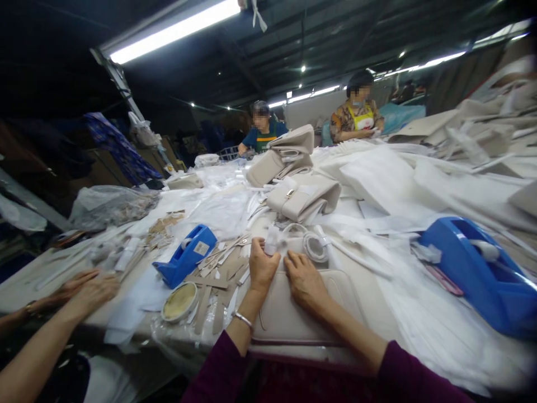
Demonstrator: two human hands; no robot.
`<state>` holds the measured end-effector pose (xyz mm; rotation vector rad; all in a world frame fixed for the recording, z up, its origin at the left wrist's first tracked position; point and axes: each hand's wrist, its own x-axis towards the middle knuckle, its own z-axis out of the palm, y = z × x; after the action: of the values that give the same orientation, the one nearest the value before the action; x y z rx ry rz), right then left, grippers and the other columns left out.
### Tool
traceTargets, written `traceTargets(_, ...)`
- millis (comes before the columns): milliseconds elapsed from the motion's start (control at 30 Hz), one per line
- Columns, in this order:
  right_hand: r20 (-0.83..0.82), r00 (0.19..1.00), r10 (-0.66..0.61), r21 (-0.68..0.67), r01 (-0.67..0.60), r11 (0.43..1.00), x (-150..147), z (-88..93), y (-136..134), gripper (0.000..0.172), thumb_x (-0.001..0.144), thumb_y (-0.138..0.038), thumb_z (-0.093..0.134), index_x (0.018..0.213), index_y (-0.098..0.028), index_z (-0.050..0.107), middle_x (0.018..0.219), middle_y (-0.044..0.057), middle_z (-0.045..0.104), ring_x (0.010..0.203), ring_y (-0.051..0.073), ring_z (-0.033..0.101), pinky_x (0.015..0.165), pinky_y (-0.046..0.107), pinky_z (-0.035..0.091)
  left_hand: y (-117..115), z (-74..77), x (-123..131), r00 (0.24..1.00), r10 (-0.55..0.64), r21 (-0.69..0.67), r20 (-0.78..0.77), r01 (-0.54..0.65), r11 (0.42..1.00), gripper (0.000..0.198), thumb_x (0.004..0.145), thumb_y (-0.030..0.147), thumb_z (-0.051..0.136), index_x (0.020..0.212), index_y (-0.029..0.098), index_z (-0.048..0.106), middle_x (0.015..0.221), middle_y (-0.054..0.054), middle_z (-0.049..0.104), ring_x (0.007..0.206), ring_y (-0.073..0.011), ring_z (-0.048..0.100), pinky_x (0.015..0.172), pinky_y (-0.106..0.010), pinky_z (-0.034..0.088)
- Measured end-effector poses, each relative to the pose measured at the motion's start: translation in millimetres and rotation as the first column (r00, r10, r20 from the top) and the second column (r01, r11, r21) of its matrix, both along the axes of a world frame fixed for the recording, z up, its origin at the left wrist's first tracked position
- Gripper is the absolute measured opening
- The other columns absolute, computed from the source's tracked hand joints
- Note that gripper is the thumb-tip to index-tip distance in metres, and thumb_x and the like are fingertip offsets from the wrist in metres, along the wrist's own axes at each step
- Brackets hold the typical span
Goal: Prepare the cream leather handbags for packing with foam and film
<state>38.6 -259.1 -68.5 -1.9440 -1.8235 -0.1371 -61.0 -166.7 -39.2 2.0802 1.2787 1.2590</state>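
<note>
A beige handbag (293, 313) lies flat at the table's front edge, directly before me. My left hand (263, 266) is closed at its upper left, with thumb and fingers around a piece of white wrapping (272, 238). Fingers stretched forward, my right hand (305, 280) lies on the bag's upper part, close to the left thumb. Just beyond my hands is a coiled strap (316, 246) in white wrapping. The contact under the right fingertips is partly hidden.
Blue tape dispensers stand left (187, 254) and right (482, 268). Near the left one are beige strips (213, 285) and a round tin (179, 302). More folded bags (304, 196) are stacked ahead. Another person's hands (88, 291) are at left; two people sit across.
</note>
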Motion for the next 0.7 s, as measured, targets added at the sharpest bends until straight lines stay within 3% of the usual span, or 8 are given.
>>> traceTargets(167, 0.041, 0.999, -0.001, -0.054, 0.004, 0.999, 0, 5.1, -1, 0.047, 0.085, -0.01, 0.041, 0.131, -0.012, 0.05, 0.14, 0.014, 0.045, 0.123, 0.026, 0.039, 0.102, 0.037, 0.033, 14, -0.9, 1, 0.964, -0.11, -0.267, 0.24, 0.175, 0.948, 0.049, 0.063, 0.01, 0.059, 0.105, 0.023, 0.037, 0.067, 0.006, 0.058, 0.059, -0.012, 0.058, 0.059, -0.022, 0.041)
traceTargets(333, 0.021, 1.0, 0.004, -0.021, -0.003, 1.0, 0, 1.2, 0, 0.045, 0.086, -0.01, 0.039, 0.129, -0.011, 0.052, 0.138, 0.015, 0.046, 0.123, 0.026, 0.039, 0.102, 0.037, 0.034, 27, 5.5, -4, 0.82, -0.176, -0.437, 0.545, 0.457, 0.774, 0.05, 0.063, 0.015, 0.058, 0.107, 0.021, 0.036, 0.063, 0.005, 0.06, 0.051, -0.0118, 0.056, 0.053, -0.022, 0.042)
traceTargets(400, -0.009, 1.0, 0.005, 0.009, -0.005, 1.0, 0, -0.9, 0, 0.042, 0.087, -0.01, 0.038, 0.125, -0.01, 0.053, 0.135, 0.015, 0.049, 0.122, 0.026, 0.041, 0.102, 0.037, 0.035, 30, 9.9, -8, 0.747, -0.183, -0.467, 0.639, 0.566, 0.679, 0.045, 0.065, 0.018, 0.06, 0.104, 0.021, 0.04, 0.062, 0.005, 0.058, 0.051, -0.0108, 0.055, 0.054, -0.022, 0.042)
traceTargets(500, -0.077, 0.997, -0.003, 0.044, 0.006, 0.999, -1, -5.2, 1, 0.036, 0.086, -0.01, 0.04, 0.119, -0.009, 0.056, 0.128, 0.016, 0.053, 0.118, 0.025, 0.045, 0.101, 0.036, 0.036, 33, 12.6, -16, 0.647, -0.197, -0.514, 0.737, 0.725, 0.458, 0.024, 0.07, 0.025, 0.061, 0.089, 0.019, 0.049, 0.063, 0.002, 0.057, 0.051, -0.0092, 0.052, 0.056, -0.023, 0.043)
traceTargets(567, -0.112, 0.994, -0.013, 0.066, 0.02, 0.998, -1, -8.7, 2, 0.036, 0.085, -0.012, 0.042, 0.118, -0.008, 0.055, 0.125, 0.017, 0.054, 0.117, 0.025, 0.045, 0.102, 0.037, 0.037, 37, 11.1, -20, 0.636, -0.237, -0.547, 0.734, 0.761, 0.348, 0.022, 0.074, 0.034, 0.06, 0.083, 0.015, 0.053, 0.062, 0.0, 0.055, 0.051, -0.0097, 0.05, 0.058, -0.025, 0.045)
traceTargets(600, -0.121, 0.992, -0.018, 0.08, 0.028, 0.996, -1, -10.4, 3, 0.037, 0.085, -0.012, 0.042, 0.121, -0.006, 0.053, 0.126, 0.018, 0.054, 0.118, 0.026, 0.045, 0.102, 0.037, 0.037, 38, 10.1, -21, 0.662, -0.276, -0.571, 0.697, 0.745, 0.345, 0.026, 0.077, 0.038, 0.058, 0.083, 0.013, 0.054, 0.062, -0.001, 0.054, 0.052, -0.0107, 0.051, 0.06, -0.026, 0.046)
traceTargets(633, -0.122, 0.992, -0.02, 0.094, 0.032, 0.995, -1, -11.7, 4, 0.04, 0.085, -0.013, 0.042, 0.124, -0.005, 0.05, 0.128, 0.019, 0.052, 0.119, 0.026, 0.044, 0.103, 0.038, 0.037, 39, 9.3, -22, 0.715, -0.325, -0.592, 0.619, 0.697, 0.404, 0.029, 0.079, 0.04, 0.055, 0.087, 0.012, 0.055, 0.063, -0.002, 0.055, 0.054, -0.0121, 0.052, 0.062, -0.028, 0.047)
traceTargets(700, -0.103, 0.995, -0.012, 0.109, 0.024, 0.994, 0, -13.1, 5, 0.049, 0.085, -0.011, 0.041, 0.134, -0.006, 0.042, 0.132, 0.019, 0.048, 0.121, 0.026, 0.042, 0.103, 0.039, 0.038, 39, 10.1, -23, 0.847, -0.363, -0.578, 0.388, 0.531, 0.62, 0.03, 0.082, 0.036, 0.053, 0.098, 0.012, 0.055, 0.074, -0.005, 0.059, 0.066, -0.0165, 0.057, 0.07, -0.032, 0.049)
